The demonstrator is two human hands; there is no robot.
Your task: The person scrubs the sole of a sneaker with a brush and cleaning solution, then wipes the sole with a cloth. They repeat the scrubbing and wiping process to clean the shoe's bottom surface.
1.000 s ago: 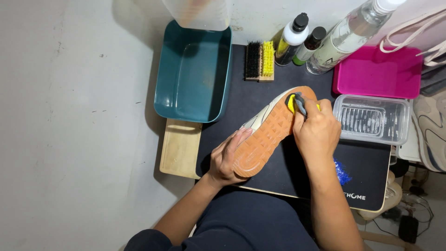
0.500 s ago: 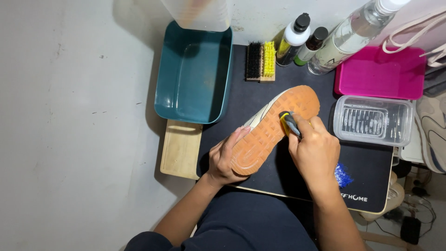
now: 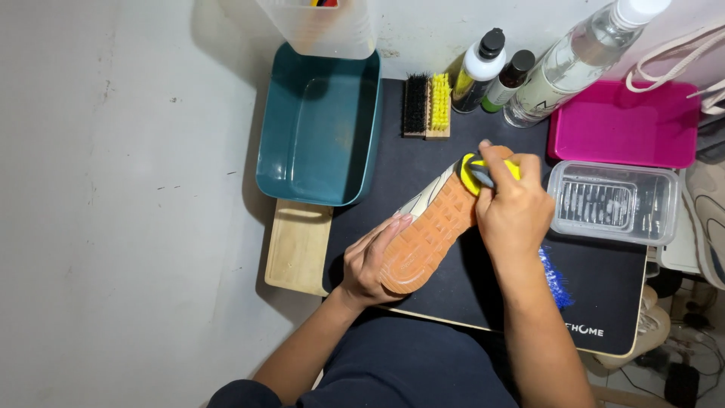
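Right hand [image 3: 515, 214] closed around a yellow-grey brush [image 3: 476, 173], pressed to the shoe [image 3: 434, 230] toe. Left hand [image 3: 371, 261] cups the heel, fingers curled. Shoe sole-up on black mat [image 3: 604, 291]; orange sole, possibly damp.

Your left hand [image 3: 374, 261] and right hand [image 3: 513, 211] are bare, no gloves, rings or watch. Forearms bare to the elbow. Dark navy sleeve edge at left elbow, dark navy clothing on your lap.
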